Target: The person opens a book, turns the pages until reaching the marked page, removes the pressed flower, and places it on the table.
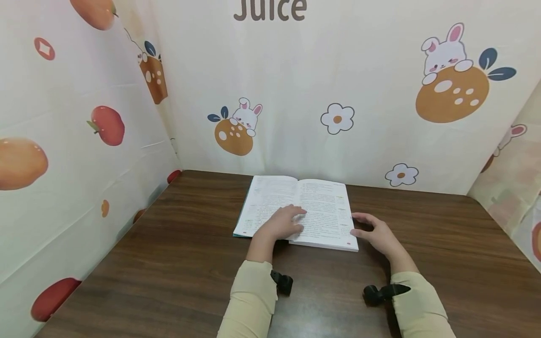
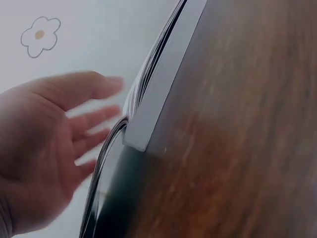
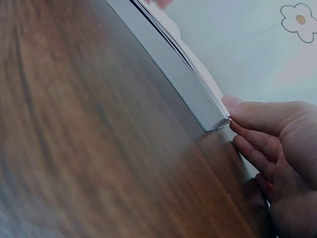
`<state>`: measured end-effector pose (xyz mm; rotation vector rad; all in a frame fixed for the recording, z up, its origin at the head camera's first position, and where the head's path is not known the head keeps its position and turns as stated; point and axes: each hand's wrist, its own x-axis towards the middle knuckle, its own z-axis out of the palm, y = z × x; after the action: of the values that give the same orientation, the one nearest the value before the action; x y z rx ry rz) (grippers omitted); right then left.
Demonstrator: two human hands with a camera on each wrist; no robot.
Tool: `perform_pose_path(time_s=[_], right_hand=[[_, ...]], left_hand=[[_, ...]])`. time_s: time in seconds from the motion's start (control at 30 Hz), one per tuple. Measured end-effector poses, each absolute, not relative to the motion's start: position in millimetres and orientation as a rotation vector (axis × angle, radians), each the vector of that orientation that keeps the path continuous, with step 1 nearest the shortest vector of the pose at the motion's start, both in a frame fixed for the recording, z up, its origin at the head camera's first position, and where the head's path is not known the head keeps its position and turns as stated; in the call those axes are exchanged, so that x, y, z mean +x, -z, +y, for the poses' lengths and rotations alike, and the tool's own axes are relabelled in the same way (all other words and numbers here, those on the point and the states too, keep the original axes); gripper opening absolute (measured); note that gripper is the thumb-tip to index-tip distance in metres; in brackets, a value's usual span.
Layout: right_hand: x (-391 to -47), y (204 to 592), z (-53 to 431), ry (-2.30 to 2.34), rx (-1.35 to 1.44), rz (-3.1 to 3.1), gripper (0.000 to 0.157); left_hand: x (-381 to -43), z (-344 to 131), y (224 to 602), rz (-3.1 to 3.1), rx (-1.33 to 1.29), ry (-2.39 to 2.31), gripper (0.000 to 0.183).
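The open book (image 1: 323,209) here lies on the table (image 1: 169,272), the left hand (image 1: 282,223), fingers apart, over its lower gutter, apparently to keep it from closing, while the right hand (image 1: 380,236), thumb and fingers parted, rests at its right edge, seemingly to steady that side.

The place looks like a small desk nook screened off with printed cloth; whether it belongs to a home or a studio cannot be told. A dark wood-grain table (image 1: 169,281) reaches a pale far curtain (image 1: 296,70) bearing rabbits (image 1: 445,58), flowers (image 1: 337,119) and the word "Juice" (image 1: 271,11), while similar creased, fruit-patterned sheets close in the left (image 1: 63,211) and right sides.
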<state>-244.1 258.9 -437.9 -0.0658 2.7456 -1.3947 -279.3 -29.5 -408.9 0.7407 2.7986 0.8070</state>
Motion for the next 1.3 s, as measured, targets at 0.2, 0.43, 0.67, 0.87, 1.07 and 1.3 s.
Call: perform_pose_path(time_s=[0.2,0.43,0.67,0.87,1.07,1.3], right_hand=[[-243.4,438.4,258.7,1.402,-0.067,2.758,0.063],[-243.4,440.2,259.2,1.385,-0.073,2.750,0.064],[-243.1,436.8,263.1,1.347,-0.128,2.710,0.070],[-240.9,435.4,269.7,1.307,-0.318,2.606,0.071],[-240.9,434.9,270.6,1.308,-0.306,2.591,0.073],[-241.4,434.2,267.7,1.355,-0.296,2.625,0.084]], left_hand=[[-276.5,-30.4,412.9,2.721,0.632,-0.890,0.053],[-275.2,-29.4,417.5,2.665,0.568,-0.936,0.062],[-275.1,-18.3,414.4,2.784,0.543,-0.792,0.052],[-270.7,-13.9,416.8,2.828,0.468,-0.770,0.048],[-267.3,-9.8,415.4,2.864,0.462,-0.753,0.060],[-267.1,-6.9,411.8,2.852,0.438,-0.778,0.055]])
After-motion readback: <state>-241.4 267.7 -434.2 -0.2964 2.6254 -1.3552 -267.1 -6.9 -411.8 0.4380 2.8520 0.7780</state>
